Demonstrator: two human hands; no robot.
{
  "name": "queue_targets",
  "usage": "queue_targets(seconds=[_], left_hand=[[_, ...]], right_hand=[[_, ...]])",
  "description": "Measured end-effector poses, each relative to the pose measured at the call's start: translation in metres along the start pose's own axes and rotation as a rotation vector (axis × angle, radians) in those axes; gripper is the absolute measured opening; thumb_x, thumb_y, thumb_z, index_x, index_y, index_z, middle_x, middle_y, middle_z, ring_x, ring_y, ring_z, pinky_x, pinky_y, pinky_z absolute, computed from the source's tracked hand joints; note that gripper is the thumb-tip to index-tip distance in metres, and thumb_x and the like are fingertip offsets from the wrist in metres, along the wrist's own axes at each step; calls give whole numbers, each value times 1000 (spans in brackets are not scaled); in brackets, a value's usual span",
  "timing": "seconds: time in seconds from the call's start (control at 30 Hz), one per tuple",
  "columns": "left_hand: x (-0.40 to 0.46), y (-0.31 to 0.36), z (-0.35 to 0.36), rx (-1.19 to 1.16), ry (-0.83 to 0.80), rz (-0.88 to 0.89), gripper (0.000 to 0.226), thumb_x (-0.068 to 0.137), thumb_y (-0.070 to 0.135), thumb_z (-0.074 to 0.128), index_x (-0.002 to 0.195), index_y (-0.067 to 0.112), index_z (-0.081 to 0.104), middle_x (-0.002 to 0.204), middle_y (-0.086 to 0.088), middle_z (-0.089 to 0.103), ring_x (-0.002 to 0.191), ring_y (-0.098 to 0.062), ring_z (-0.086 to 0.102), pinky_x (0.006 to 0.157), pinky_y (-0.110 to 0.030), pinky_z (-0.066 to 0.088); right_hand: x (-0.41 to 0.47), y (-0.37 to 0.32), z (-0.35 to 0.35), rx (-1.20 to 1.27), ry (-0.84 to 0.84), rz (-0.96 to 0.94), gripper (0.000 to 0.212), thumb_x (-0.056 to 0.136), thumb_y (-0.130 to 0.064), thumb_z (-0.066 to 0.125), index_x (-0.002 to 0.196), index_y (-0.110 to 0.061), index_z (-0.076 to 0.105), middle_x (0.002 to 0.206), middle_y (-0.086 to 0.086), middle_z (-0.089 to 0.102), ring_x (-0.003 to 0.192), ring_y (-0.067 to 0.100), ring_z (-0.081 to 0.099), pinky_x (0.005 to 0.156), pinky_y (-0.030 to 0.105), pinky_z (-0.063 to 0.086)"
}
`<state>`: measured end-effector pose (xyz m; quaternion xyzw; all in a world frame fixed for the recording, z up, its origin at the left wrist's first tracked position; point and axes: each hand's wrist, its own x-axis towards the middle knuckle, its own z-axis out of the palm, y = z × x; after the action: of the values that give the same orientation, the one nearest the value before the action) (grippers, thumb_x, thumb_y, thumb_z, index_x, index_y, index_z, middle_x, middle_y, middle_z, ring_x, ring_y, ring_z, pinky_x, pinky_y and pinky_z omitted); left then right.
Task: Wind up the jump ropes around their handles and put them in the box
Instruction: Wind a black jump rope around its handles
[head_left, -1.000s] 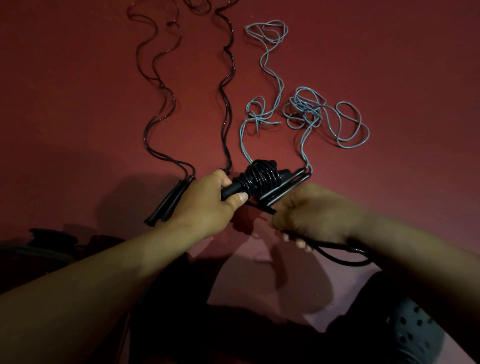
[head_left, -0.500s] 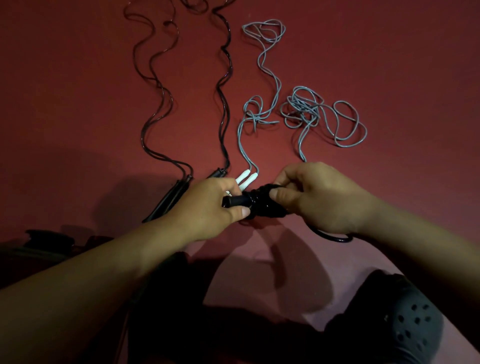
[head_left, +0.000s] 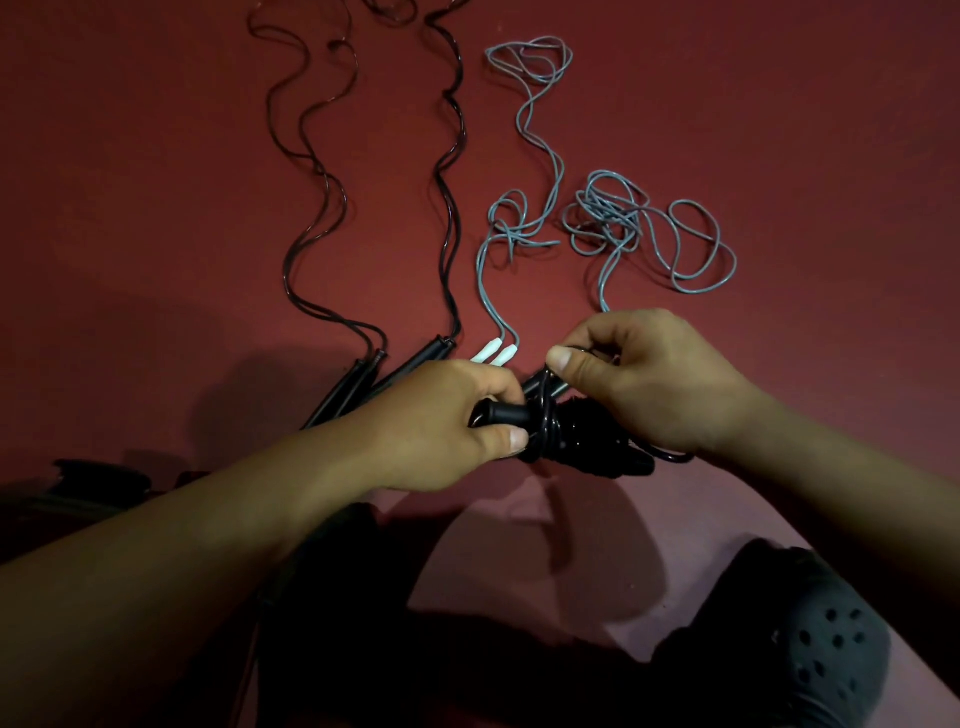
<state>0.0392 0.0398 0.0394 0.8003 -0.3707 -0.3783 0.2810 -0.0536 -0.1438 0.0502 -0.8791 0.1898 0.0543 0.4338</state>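
1. The red floor (head_left: 779, 130) fills the view, and everything lies on it or is held just above it.
2. The wound black jump rope (head_left: 566, 431) is the landmark: a pair of black handles wrapped in glossy black cord, held above the floor at the middle of the view, between the two hands.
3. The left hand (head_left: 441, 421) is just left of that bundle. Its fingers and thumb are curled round the bare handle end that sticks out to the left, and the thumb tip lies against the first turns of cord.
4. The right hand (head_left: 649, 384) is just right of and above the bundle. Its thumb and fingers pinch a strand of black cord at the top of the bundle, and a short loop of the same cord pokes out below its wrist.
5. The loose grey rope (head_left: 644, 228) lies tangled on the floor beyond the bundle, above the right hand.
6. A second grey rope (head_left: 540, 156) trails away beyond the bundle, and its two white handles (head_left: 493, 353) lie side by side just above the left hand.
7. Two more black ropes (head_left: 317, 208) snake across the floor up and left of the bundle, their black handles partly hidden behind the left hand.
8. A dark shoe with holes (head_left: 826, 654) sits below and right of the bundle.
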Motion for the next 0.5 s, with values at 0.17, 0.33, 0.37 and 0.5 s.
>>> queue_targets(seconds=[0.17, 0.33, 0.37, 0.5], left_hand=[[-1, 6, 0, -23, -96, 48, 7, 88, 25, 71, 86, 27, 64, 66, 13, 57, 59, -1, 49, 62, -23, 40], [-3, 8, -1, -217, -170, 48, 6, 90, 17, 69, 90, 23, 67, 77, 1, 65, 70, -9, 56, 71, -36, 47], [-4, 9, -2, -264, -178, 42, 5, 90, 15, 69, 91, 20, 68, 76, 1, 63, 69, -8, 55, 70, -32, 46], [-6, 10, -5, -428, -237, 68, 5, 90, 7, 69, 95, 8, 67, 77, 0, 62, 71, -6, 56, 69, -20, 46]], right_hand=[[1, 6, 0, 59, -25, 40, 24, 86, -37, 70, 75, -16, 72, 42, -16, 49, 41, 1, 45, 45, 9, 32], [3, 14, 0, 193, -61, 115, 27, 82, -34, 74, 77, -7, 72, 46, -10, 48, 36, 1, 37, 37, 14, 31], [3, 16, -2, 240, -72, 135, 28, 81, -33, 75, 77, -6, 71, 43, -11, 46, 35, 1, 36, 36, 14, 30], [5, 25, -11, 317, -153, 126, 44, 63, -42, 77, 78, -2, 69, 48, -8, 50, 43, 5, 40, 43, 17, 34]])
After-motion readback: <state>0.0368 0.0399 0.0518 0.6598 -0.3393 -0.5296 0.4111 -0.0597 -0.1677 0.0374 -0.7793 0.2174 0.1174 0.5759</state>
